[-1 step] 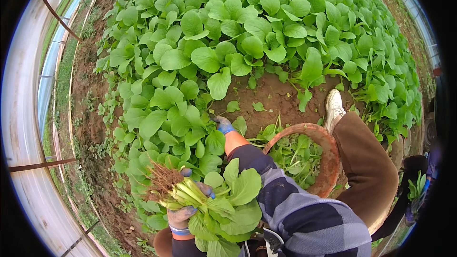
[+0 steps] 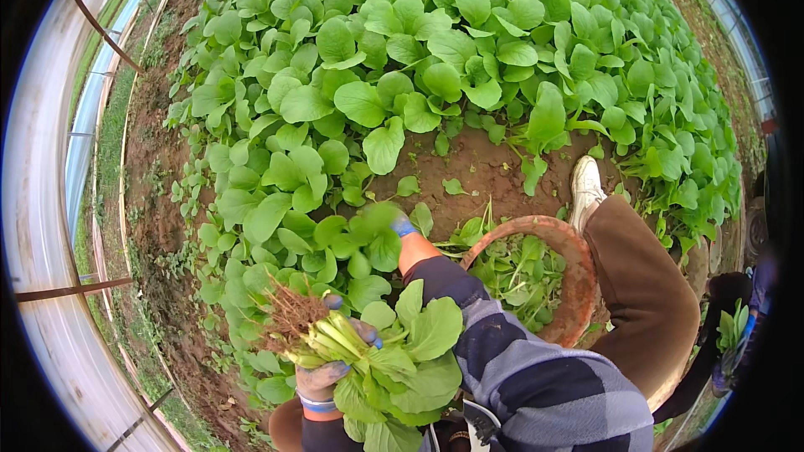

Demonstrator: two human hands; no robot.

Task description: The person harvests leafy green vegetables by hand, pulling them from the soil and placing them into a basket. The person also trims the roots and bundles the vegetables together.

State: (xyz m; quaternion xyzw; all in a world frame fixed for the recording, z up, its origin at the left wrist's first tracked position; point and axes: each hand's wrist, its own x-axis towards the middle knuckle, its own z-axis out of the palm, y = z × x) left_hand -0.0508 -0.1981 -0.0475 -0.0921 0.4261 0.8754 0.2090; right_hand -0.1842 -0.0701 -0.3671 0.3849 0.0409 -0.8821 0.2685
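Plastic sheeting, far left. Left hand, gloved: fingers curled firmly around the stems of a bunch of greens, its roots to the left, leaves to the right, low before the person. Right hand, gloved: among growing plants, fingers hidden by leaves; opening and hold cannot be told. Reddish tub: loose greens inside. White shoe, near the tub.

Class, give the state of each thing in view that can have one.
Left hand: closed around uprooted bunch
Right hand: partly hidden; grip unclear
Uprooted bunch: held, roots exposed
Bed plants: standing, leaves spread
Soil: small leaves scattered
Curved reddish rim: dirt-stained
White shoe: resting on soil
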